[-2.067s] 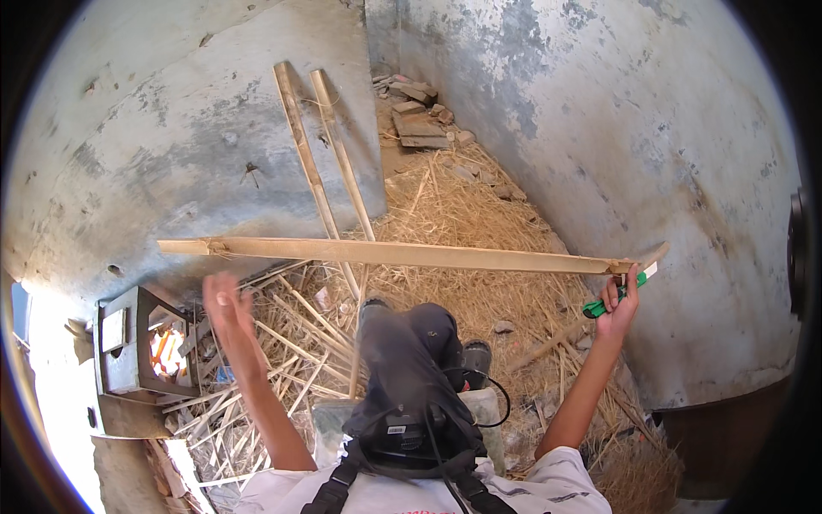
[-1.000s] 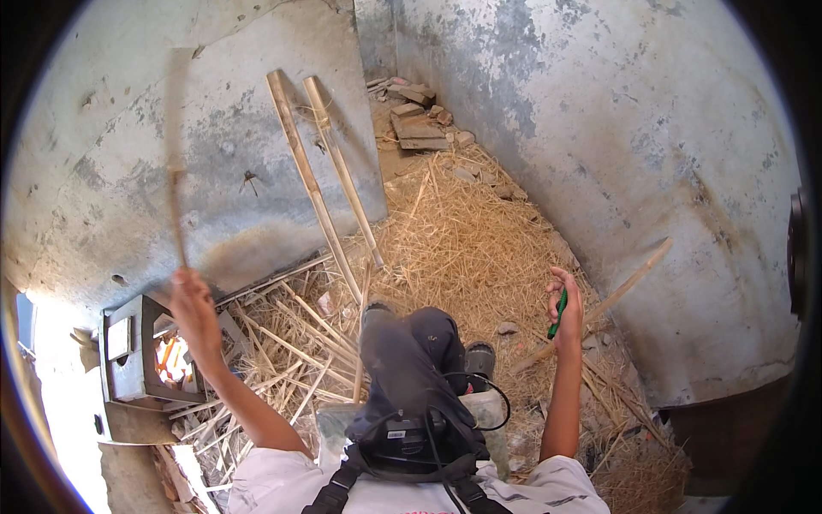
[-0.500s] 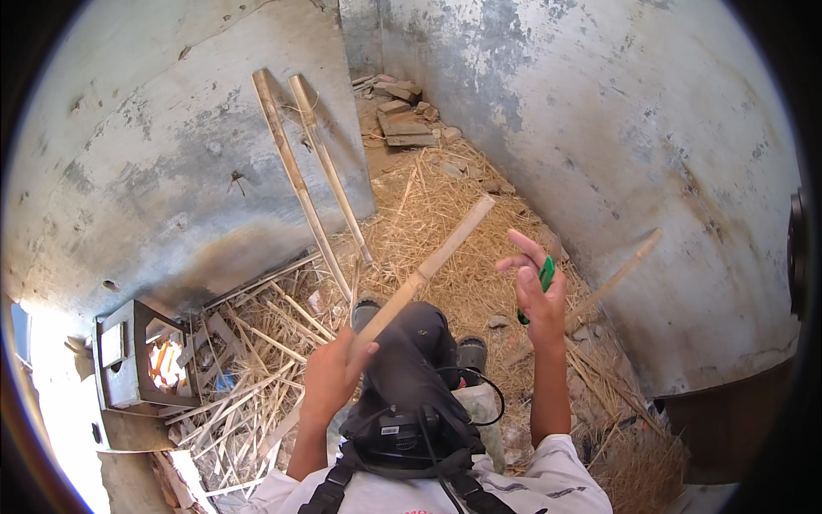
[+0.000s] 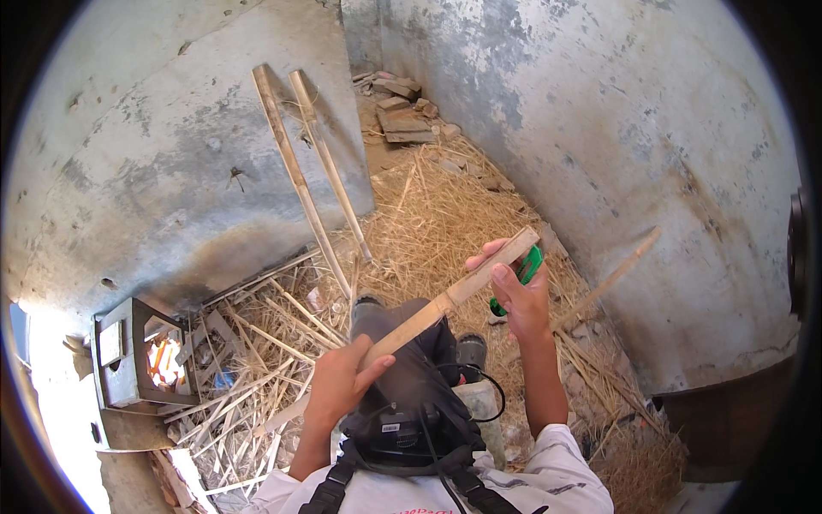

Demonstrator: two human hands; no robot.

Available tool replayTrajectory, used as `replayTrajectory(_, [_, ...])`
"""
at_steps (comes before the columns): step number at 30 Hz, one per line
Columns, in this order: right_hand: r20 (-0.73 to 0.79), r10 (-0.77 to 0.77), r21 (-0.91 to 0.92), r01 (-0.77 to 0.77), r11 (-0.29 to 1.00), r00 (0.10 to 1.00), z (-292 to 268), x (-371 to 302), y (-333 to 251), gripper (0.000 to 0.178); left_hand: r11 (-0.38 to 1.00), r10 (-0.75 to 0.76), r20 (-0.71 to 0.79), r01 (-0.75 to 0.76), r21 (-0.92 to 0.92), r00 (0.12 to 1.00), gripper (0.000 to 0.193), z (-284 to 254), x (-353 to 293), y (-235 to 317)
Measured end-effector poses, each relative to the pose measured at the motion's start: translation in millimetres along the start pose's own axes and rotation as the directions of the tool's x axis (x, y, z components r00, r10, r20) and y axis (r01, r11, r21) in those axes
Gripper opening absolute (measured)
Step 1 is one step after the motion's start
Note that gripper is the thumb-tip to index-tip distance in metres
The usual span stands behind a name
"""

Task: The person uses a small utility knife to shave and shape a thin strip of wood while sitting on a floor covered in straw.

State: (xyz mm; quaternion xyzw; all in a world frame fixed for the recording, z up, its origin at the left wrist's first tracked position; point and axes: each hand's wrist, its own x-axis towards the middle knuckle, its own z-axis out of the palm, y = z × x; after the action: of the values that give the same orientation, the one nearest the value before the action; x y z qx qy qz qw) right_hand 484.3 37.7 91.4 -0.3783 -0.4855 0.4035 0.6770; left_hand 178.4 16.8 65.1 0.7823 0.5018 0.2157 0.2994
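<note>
A split bamboo strip [image 4: 445, 300] slants across my lap, its far end up to the right. My left hand [image 4: 336, 381] is closed round its lower part, and the tail of the strip runs on past my wrist. My right hand [image 4: 524, 300] pinches the upper end between thumb and fingers. Tucked in the same palm is a green-handled tool [image 4: 533, 264], perhaps a utility knife; its blade cannot be made out.
Two bamboo poles [image 4: 300, 176] lean on the left wall. Straw [image 4: 445, 206] and bamboo slivers [image 4: 227, 428] litter the floor. A metal box [image 4: 128, 351] with a bright opening stands left. Bricks [image 4: 402, 124] lie at the back, and another strip [image 4: 612, 278] leans right.
The bamboo strip has tilted lower, its far end moving right and down. My right hand has moved slightly left and taken hold of that end, keeping the green tool.
</note>
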Motion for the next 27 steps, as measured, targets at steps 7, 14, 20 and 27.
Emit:
replayTrajectory(7, [-0.004,0.08,0.035,-0.08,0.996,0.997,12,-11,-5,0.029,0.958,0.15,0.023,-0.139,-0.251,0.988,0.057,-8,23,22])
replayTrajectory(14, [0.043,0.058,0.013,-0.059,0.998,0.997,16,-20,-14,0.029,0.885,0.319,0.109,-0.255,-0.389,0.941,0.043,16,51,34])
replayTrajectory(20, [-0.131,-0.036,-0.214,0.007,0.977,0.991,15,-31,-22,0.027,0.927,0.216,0.036,-0.194,-0.32,0.976,0.028,15,47,37])
replayTrajectory(27, [0.258,-0.002,-0.636,0.171,0.753,0.966,6,-42,-18,0.027,0.955,0.047,0.07,-0.024,-0.296,0.996,0.031,8,41,42])
